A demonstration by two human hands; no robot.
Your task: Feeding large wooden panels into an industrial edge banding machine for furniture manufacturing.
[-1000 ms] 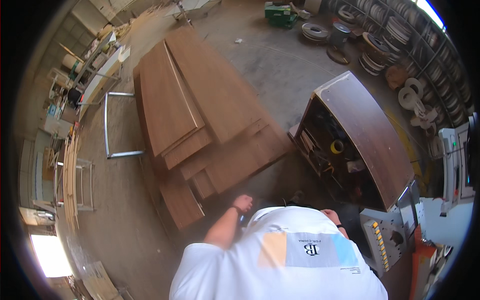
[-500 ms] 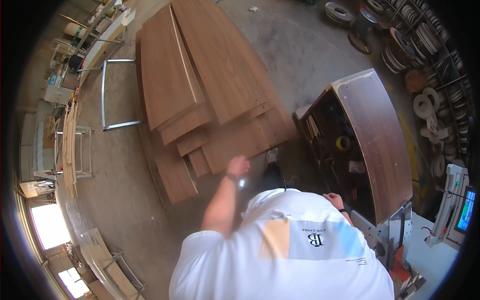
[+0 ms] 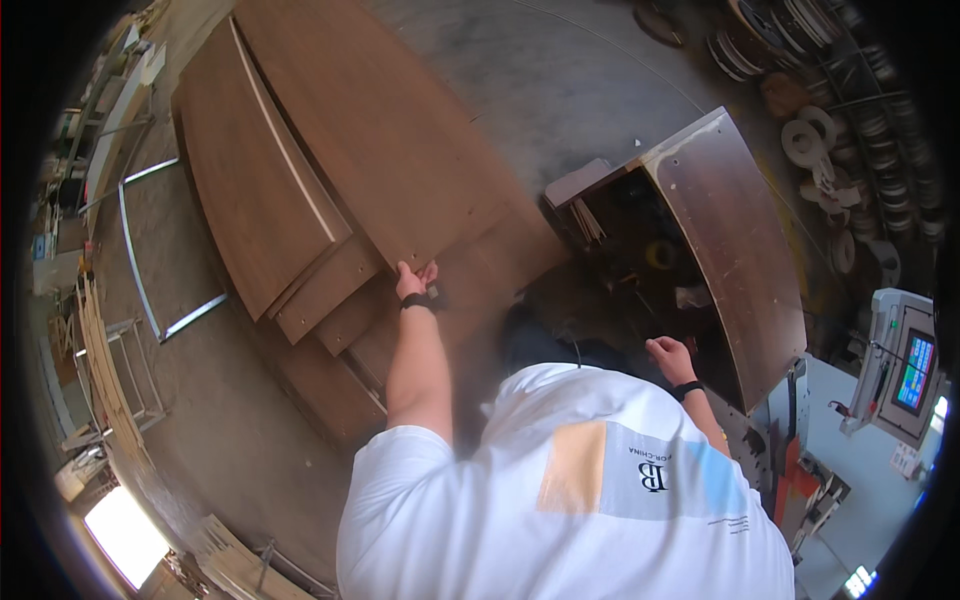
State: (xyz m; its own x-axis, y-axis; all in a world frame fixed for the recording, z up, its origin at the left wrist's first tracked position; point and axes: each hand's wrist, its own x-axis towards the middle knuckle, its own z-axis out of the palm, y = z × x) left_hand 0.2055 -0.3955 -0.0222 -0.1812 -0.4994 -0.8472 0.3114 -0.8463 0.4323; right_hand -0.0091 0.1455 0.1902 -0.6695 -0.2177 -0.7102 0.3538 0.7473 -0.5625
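The left hand (image 3: 414,281) is on the wood now: fingers curled over the near corner of the big brown panel (image 3: 370,130) that tops the stack, thumb side tucked under the edge, so the grip reads as closed on that corner. Half a second ago that hand was just arriving at the boards with the arm still stretching; a second ago it hung lower, short of the stack. So the reach is finished and contact is made, and my read is that this panel is the one being picked out, though it still lies flat on the pile, not lifted.

The right hand (image 3: 671,357) sits loosely spread, holding nothing I can make out, resting at the open side of the dark brown cabinet (image 3: 735,240), much where it was in the earlier views.

Out from the grip: the held panel overlaps shorter brown boards (image 3: 330,290) fanned beneath it, and a second long panel (image 3: 245,190) lies alongside to the left. A bent metal tube frame (image 3: 140,255) stands on the grey concrete floor (image 3: 590,70) past the stack. Far right, a pale machine with a lit control screen (image 3: 913,372).
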